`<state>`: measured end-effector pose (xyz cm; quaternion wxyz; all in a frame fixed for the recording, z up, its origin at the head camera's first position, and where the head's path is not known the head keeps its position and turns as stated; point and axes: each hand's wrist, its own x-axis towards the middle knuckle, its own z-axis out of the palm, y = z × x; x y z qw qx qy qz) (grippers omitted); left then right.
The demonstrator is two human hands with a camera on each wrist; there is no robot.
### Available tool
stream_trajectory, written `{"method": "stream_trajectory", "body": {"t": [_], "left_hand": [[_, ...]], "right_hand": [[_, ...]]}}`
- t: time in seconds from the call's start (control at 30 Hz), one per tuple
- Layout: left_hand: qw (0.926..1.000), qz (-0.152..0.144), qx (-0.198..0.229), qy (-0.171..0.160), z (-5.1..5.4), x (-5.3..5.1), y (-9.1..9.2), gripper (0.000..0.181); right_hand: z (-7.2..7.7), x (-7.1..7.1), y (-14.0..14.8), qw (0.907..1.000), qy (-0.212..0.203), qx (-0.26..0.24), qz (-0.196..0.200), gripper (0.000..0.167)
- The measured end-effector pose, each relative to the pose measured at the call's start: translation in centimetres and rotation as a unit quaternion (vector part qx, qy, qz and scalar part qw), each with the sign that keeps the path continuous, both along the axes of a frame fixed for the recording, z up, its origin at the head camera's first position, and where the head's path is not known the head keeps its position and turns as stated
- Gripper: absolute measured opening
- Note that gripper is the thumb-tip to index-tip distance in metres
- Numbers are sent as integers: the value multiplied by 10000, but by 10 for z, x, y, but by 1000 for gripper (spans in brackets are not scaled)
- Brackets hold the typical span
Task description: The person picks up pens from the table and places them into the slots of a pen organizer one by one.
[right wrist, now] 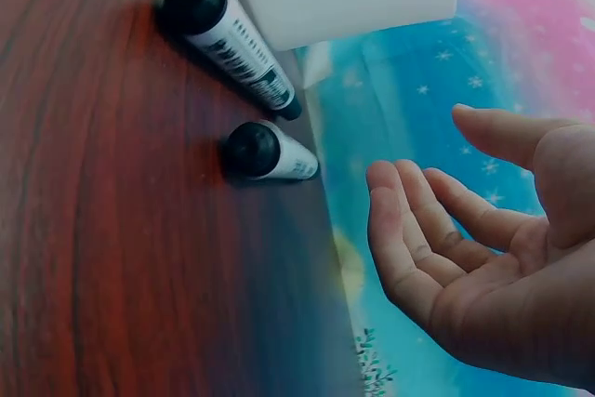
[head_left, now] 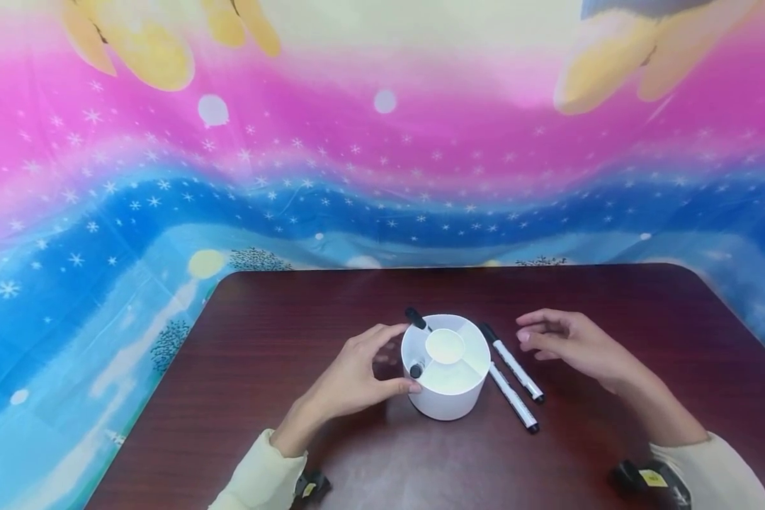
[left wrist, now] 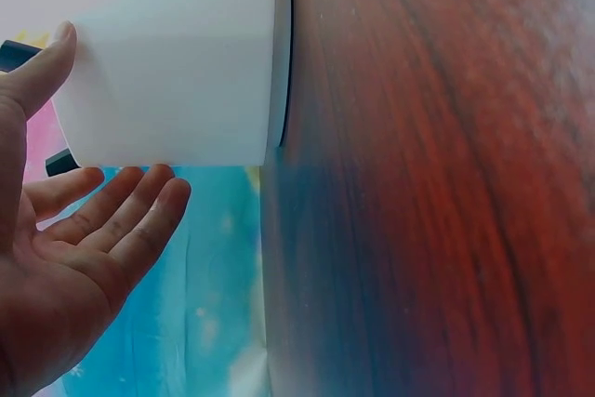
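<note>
A round white pen holder (head_left: pixel 448 402) with several compartments and a round middle cup stands upright on the table. My left hand (head_left: pixel 350 372) holds its left side, thumb at the near rim and forefinger at the far rim. Two black-capped markers poke out on that side: one marker (head_left: pixel 414 319) leans over the back rim, the other marker (head_left: pixel 417 370) sits near my thumb. Right of the holder lie two white markers with black ends, an outer marker (head_left: pixel 516 370) and an inner marker (head_left: pixel 513 398). Beyond them my right hand (head_left: pixel 576 343) hovers with loosely bent fingers, holding nothing.
The dark brown wooden table (head_left: pixel 280 312) has rounded back corners. Behind it hangs a pink and blue patterned cloth (head_left: pixel 382 163). Black devices with yellow labels, a left device (head_left: pixel 312 485) and a right device (head_left: pixel 650 478), sit at the wrists by pale sleeves.
</note>
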<state>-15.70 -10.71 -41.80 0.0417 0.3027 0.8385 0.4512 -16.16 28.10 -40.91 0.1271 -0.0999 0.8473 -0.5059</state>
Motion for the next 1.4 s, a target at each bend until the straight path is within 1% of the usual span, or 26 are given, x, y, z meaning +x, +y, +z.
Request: {"method": "stream_trajectory", "body": {"t": [0.33, 0.43, 0.53, 0.67, 0.83, 1.13, 1.27, 1.4], "left_hand": [[10000, 32, -1, 8, 0, 0, 1, 82], [10000, 22, 10, -15, 1, 1, 1, 82], [10000, 7, 24, -27, 0, 0, 1, 82], [10000, -10, 35, -47, 0, 0, 1, 82], [10000, 17, 5, -76, 0, 0, 1, 82], [10000, 31, 20, -80, 0, 1, 1, 82], [10000, 27, 12, -51, 0, 0, 1, 82], [10000, -6, 21, -24, 0, 0, 1, 82]], "right_hand": [[-12, -15, -1, 9998, -92, 72, 187, 57], [-16, -18, -3, 9995, -121, 197, 194, 56], [-17, -20, -6, 9987, -225, 438, 120, 55], [-18, -21, -10, 9966, -323, 752, 120, 57], [-20, -21, -12, 9951, -279, 934, 167, 59], [-23, -19, -21, 9881, -145, 1530, -110, 56], [-22, -18, -24, 9876, -221, 1546, -187, 51], [-20, -16, -21, 9906, -362, 1312, -169, 48]]}}
